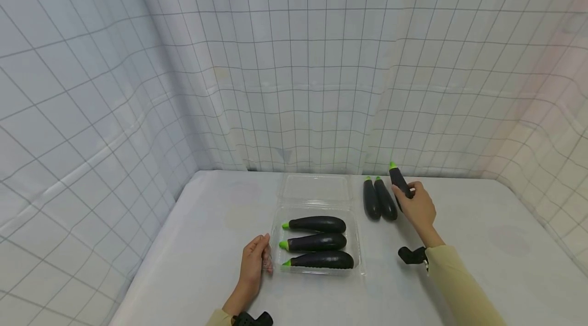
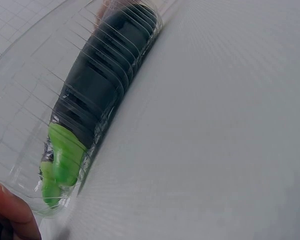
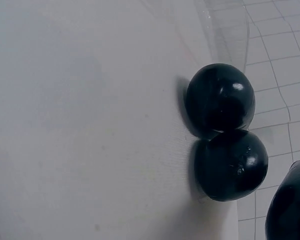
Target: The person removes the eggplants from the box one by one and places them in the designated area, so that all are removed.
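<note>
A clear plastic container (image 1: 361, 244) stands on the table with its lid (image 1: 316, 189) folded open behind it. Three dark eggplants lie across it: the back eggplant (image 1: 319, 224), the middle eggplant (image 1: 317, 242) and the front eggplant (image 1: 323, 259), green stems leftward. My left hand (image 1: 251, 262) holds the container's left edge; its fingertip (image 2: 12, 212) shows at the plastic. Off to the right, my right hand (image 1: 419, 207) grips another eggplant (image 1: 398, 179) by its thick end, stem pointing away. Left of this hand, two eggplants lie side by side, a left one (image 1: 371, 201) and a right one (image 1: 386, 201).
White cloth covers the table (image 1: 220, 214). A white curtain with a grid pattern (image 1: 294, 86) hangs behind the table and along both sides. Both wrists carry black camera mounts, the right mount (image 1: 412, 255) near the sleeve's end.
</note>
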The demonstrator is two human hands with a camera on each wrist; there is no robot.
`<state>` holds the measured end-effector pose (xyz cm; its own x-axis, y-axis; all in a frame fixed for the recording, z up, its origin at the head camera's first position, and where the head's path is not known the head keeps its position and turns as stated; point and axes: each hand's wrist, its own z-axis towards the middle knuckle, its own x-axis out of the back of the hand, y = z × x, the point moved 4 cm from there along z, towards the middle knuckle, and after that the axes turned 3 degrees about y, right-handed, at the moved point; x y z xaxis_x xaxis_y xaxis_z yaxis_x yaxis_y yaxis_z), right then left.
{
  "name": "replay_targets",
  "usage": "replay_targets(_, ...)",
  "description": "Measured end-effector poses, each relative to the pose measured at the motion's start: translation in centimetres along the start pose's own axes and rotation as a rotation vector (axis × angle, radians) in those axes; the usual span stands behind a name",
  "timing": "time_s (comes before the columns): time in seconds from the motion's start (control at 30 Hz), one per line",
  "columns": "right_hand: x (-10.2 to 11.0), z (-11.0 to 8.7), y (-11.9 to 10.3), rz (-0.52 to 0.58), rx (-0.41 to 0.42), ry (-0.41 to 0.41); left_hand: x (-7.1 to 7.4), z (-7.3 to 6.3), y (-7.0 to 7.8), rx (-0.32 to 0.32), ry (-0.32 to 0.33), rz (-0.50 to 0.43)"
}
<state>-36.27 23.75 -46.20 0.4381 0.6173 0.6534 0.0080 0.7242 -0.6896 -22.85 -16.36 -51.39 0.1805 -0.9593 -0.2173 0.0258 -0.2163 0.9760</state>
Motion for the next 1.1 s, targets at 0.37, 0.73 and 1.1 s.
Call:
replay_targets(0.37,-0.6,-0.2,0.7,-0.067,-0.019,-0.047,0.3,-0.1,-0.1,0.024,-0.024,0.010)
replay_targets(0.73,-1.1,0.1,1.4,-0.119,-0.066,-0.111,0.1,-0.1,-0.2,-0.009,-0.021,-0.004)
replay_targets(1.1,-1.8,0.4,1.9,-0.147,-0.058,-0.172,0.1,0.0,-0.1,-0.039,-0.018,0.019)
